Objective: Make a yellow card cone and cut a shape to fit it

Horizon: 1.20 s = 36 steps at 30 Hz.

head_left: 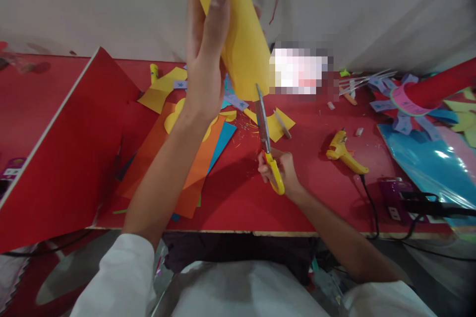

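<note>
My left hand [208,49] is closed around a yellow paper tube [243,34], held up above the table and tilted, its top cut off by the frame. In my right hand [284,165] is a pair of scissors [274,170] with yellow handles, blades pointing up. The blade tips meet the lower edge of the tube. Behind my left forearm lie orange sheets [193,178], a blue sheet [222,142] and a yellow scalloped paper shape [173,121]. Yellow paper scraps [280,123] lie just beyond my right hand.
A yellow glue gun [345,152] with a black cord lies to the right, near a purple socket box [394,198]. A red panel [70,153] stands on the left. At far right are a red tube [446,81] with paper strips and blue wrapped sheets [420,158].
</note>
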Each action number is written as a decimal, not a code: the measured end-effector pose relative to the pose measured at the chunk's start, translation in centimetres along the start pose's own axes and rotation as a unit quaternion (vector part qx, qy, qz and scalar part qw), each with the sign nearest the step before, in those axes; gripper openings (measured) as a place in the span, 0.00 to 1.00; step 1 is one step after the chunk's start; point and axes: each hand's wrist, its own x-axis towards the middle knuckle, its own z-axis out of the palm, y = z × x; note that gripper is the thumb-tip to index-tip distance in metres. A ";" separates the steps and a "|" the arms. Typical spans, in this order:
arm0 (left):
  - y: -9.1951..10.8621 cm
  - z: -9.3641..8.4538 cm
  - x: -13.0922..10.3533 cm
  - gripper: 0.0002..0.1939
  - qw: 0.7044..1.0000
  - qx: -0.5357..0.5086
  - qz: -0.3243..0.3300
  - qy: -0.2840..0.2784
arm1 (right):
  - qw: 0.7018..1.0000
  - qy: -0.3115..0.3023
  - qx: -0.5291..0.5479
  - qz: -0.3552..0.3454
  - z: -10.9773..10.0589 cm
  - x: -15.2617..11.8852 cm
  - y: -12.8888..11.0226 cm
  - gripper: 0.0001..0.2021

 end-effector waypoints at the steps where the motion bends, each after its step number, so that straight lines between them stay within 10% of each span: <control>1: 0.1 0.1 0.0 0.36 1.000 0.008 0.008 -0.011 | 1.000 0.000 0.006 -0.007 0.0 0.0 -0.1 0.35; 5: 1.1 0.3 0.1 0.43 0.998 0.006 0.001 -0.066 | 0.998 -0.021 0.046 -0.031 0.0 0.0 -0.2 0.32; 12: 1.8 -0.9 0.5 0.37 0.948 -0.210 -0.234 -0.037 | 0.993 -0.052 0.091 -0.058 0.0 0.0 0.8 0.33; 15: 0.8 -0.7 0.2 0.03 0.954 -0.249 -0.094 -0.136 | 0.992 -0.061 0.087 -0.067 0.1 0.2 1.0 0.35; 36: 3.3 1.6 0.1 0.02 0.980 -0.179 -0.085 0.013 | 0.999 -0.009 -0.009 -0.050 -0.4 0.2 -0.1 0.32</control>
